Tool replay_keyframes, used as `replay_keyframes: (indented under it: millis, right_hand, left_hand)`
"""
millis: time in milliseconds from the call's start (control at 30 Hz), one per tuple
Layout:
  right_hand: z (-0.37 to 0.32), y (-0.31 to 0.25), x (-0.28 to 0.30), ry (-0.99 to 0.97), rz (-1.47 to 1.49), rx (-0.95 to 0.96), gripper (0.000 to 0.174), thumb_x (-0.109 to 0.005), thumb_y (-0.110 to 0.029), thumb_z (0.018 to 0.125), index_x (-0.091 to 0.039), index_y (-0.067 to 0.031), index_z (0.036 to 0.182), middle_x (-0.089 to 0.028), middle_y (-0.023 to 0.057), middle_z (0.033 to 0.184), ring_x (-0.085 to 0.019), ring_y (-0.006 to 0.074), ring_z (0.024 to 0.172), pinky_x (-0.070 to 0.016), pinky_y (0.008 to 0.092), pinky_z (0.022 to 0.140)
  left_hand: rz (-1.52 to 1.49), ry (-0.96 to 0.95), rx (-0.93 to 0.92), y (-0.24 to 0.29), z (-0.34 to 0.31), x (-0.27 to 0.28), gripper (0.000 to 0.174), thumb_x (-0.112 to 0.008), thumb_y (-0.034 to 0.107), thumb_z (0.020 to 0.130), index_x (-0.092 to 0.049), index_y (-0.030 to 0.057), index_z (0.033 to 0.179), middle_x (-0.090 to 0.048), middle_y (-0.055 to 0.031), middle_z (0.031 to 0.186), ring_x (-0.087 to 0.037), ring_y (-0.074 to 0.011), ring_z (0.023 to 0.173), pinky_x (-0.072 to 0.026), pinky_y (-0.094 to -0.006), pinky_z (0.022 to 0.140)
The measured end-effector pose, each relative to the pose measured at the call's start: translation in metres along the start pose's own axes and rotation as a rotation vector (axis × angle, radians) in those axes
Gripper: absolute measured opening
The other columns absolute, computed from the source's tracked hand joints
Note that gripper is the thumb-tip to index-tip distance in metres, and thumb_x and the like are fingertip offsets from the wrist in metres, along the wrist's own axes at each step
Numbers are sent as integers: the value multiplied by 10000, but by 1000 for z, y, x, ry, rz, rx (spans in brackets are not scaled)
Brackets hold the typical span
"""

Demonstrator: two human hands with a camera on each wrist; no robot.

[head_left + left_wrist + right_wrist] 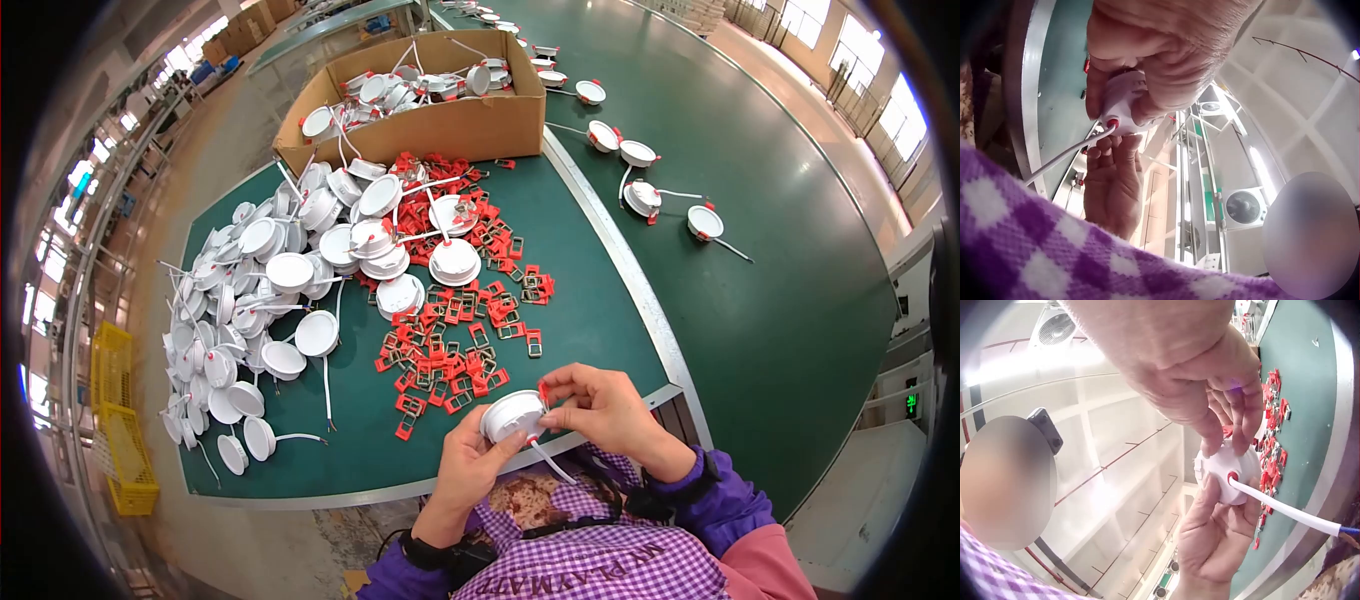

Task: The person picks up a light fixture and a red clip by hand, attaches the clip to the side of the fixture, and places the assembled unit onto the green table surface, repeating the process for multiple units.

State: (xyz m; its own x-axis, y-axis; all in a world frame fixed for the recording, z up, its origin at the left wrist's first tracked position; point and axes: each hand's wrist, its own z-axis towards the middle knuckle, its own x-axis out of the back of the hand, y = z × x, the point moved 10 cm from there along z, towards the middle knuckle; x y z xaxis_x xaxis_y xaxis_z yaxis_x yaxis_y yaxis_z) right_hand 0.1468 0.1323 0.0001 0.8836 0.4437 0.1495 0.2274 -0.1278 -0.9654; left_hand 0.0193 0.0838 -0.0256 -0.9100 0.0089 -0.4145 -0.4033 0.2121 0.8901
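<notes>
A round white lamp housing (513,414) with a white cable is gripped by the left hand (468,465) near the table's front edge. At its right side the right hand (610,412) pinches a red clip (543,392) against the rim. In the left wrist view the left hand (1166,56) curls round the housing (1124,94), the right hand (1113,187) beyond it. The right wrist view shows the cable leaving a red grommet (1233,477), with fingers of the right hand (1197,381) on the housing's upper side and the left hand (1213,550) below.
Loose red clips (450,350) lie on the green table (590,330). White lamps (290,272) are heaped on its left, and a cardboard box (430,130) of lamps stands behind. Several lamps sit on the green belt (780,270) at the right. Yellow crates (125,450) stand at far left.
</notes>
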Motion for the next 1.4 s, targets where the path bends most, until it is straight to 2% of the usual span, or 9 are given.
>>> replay_keyframes:
  millis: [267, 333, 500, 633, 733, 933, 1033, 1367, 1400]
  right_hand:
    - [10, 20, 0, 50, 143, -150, 316, -676, -126, 815, -553, 69, 1031, -657, 98, 781, -600, 96, 592, -475, 220, 517]
    - [10, 27, -1, 73, 276, -176, 317, -667, -138, 827, -544, 67, 1035, -653, 90, 771, -603, 95, 593, -476, 215, 519]
    - [5, 44, -22, 79, 545, -300, 336, -637, -200, 861, -518, 50, 1050, -651, 80, 793, -609, 102, 595, -462, 201, 516]
    - [8, 35, -24, -43, 204, -278, 234, -635, -213, 853, -590, -9, 958, -664, 86, 813, -628, 140, 642, -457, 245, 526]
    - [22, -13, 10, 320, -594, 366, 214, -647, -183, 786, -599, -22, 919, -610, 114, 799, -617, 275, 690, -487, 355, 591]
    - [38, -14, -20, 144, -1093, 524, 98, -586, -79, 758, -524, -13, 796, -551, 124, 806, -588, 278, 721, -488, 376, 619]
    - [46, -6, -17, 89, -1082, 359, 91, -566, -51, 747, -504, -3, 791, -557, 140, 781, -591, 298, 696, -489, 381, 606]
    - [9, -47, -3, 144, -439, 389, 129, -589, -76, 788, -556, 2, 885, -596, 177, 728, -600, 341, 660, -476, 394, 585]
    - [8, -45, -4, 140, -460, 381, 133, -604, -61, 785, -578, 9, 895, -607, 160, 733, -620, 286, 651, -485, 351, 579]
  left_hand:
    - [-127, 42, 73, -15, 7, 4, 387, -584, -18, 844, -457, -22, 1209, -568, -83, 1094, -569, -140, 986, -485, -276, 839]
    - [-366, 89, 75, -10, 7, 5, 448, -570, -51, 833, -418, -18, 1253, -540, -96, 1145, -549, -154, 1038, -466, -303, 882]
    - [-227, -46, -69, -3, 7, -4, 523, -580, -65, 820, -369, 7, 1293, -526, -99, 1169, -512, -177, 1101, -423, -320, 939]
    - [-122, 247, -195, 9, 4, 24, 468, -586, -8, 841, -386, 9, 1264, -530, -114, 1156, -538, -185, 1056, -462, -313, 889]
    - [-61, 231, -208, 21, 1, 25, 391, -562, 81, 869, -411, 22, 1224, -555, -124, 1134, -593, -214, 976, -524, -374, 802]
    - [30, 253, -175, 18, -5, 26, 336, -562, -1, 844, -446, -23, 1159, -555, -98, 1082, -574, -146, 938, -490, -273, 781]
    - [1, 267, -108, 14, -3, 28, 312, -582, 13, 846, -465, -19, 1133, -567, -84, 1036, -570, -132, 919, -482, -257, 763]
    - [115, 264, -28, -3, 6, 24, 226, -600, 112, 875, -485, 4, 1036, -549, -26, 889, -520, -63, 732, -431, -209, 606]
    - [156, 245, -29, -2, 7, 21, 224, -599, 124, 878, -484, 4, 1030, -542, -19, 868, -506, -54, 714, -416, -203, 587]
